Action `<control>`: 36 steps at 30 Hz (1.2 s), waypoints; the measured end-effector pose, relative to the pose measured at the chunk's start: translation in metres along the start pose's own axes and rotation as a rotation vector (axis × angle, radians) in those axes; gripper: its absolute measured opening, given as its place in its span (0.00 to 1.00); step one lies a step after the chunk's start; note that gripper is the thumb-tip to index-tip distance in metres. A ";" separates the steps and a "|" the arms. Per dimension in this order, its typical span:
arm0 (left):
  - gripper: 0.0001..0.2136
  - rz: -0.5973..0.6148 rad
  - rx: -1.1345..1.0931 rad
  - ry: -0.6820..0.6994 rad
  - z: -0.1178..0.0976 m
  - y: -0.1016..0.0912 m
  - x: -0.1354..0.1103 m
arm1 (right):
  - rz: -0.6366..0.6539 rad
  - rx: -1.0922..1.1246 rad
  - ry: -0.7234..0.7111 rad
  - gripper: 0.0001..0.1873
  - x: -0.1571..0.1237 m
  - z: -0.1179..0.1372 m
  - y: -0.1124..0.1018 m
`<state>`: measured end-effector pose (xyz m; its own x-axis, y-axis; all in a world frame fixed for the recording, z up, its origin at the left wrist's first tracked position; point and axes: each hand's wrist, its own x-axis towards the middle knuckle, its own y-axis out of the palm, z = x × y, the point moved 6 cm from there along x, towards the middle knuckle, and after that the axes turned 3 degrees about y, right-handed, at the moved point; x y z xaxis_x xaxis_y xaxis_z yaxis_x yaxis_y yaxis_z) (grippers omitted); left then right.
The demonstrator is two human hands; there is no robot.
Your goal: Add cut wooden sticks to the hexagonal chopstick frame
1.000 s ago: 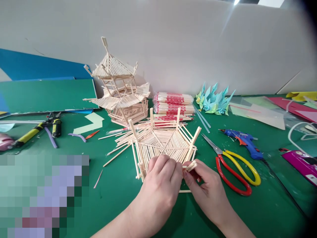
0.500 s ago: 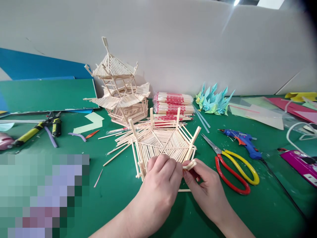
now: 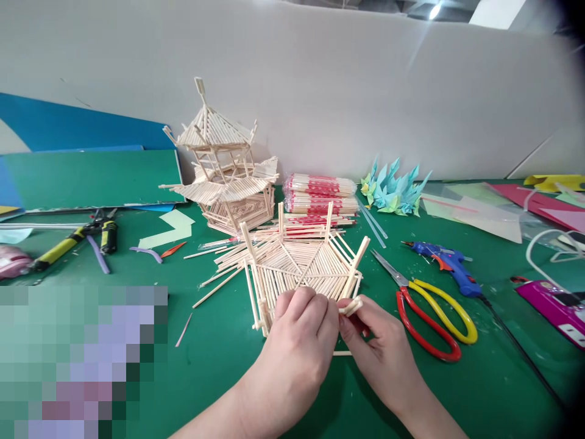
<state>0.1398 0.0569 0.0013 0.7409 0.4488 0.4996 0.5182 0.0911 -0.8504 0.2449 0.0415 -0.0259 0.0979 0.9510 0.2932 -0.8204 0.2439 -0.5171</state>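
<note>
Only the view has tipped slightly since the earlier frame; both hands and everything on the table (image 3: 493, 399) stay put.

Closest to the near edge, the left hand (image 3: 299, 347) is curled over the near side of the stick base (image 3: 304, 268), probably to steady it; what its fingers hold, I cannot tell. Beside it, the right hand (image 3: 381, 335) pinches a short post (image 3: 351, 306) between thumb and fingers, perhaps to keep it in line with the base. The stick base lies flat, midway between the table's left and right edges, its other posts standing up at the corners.

Toward the right edge, the scissors (image 3: 403, 282) and, beyond them, the glue gun (image 3: 452, 265) lie near the right hand, likely for easy reach. Toward the left edge lie the pliers (image 3: 68, 249). Past the base, loose sticks (image 3: 218, 287) spread out. By the far edge stand the pagoda model (image 3: 233, 190), perhaps as a pattern, the packs of sticks (image 3: 322, 185) and blue paper flowers (image 3: 395, 194), likely out of the way.
</note>
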 end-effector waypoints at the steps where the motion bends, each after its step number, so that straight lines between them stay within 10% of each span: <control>1: 0.09 -0.004 0.001 0.003 0.000 0.000 0.000 | 0.000 0.000 0.003 0.09 0.000 0.000 0.000; 36: 0.11 0.024 0.048 0.025 -0.002 -0.002 -0.001 | -0.017 -0.038 0.009 0.05 0.000 0.003 -0.005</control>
<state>0.1392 0.0546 0.0031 0.7634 0.4295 0.4824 0.4797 0.1231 -0.8687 0.2476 0.0398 -0.0211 0.1173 0.9483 0.2949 -0.7965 0.2672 -0.5424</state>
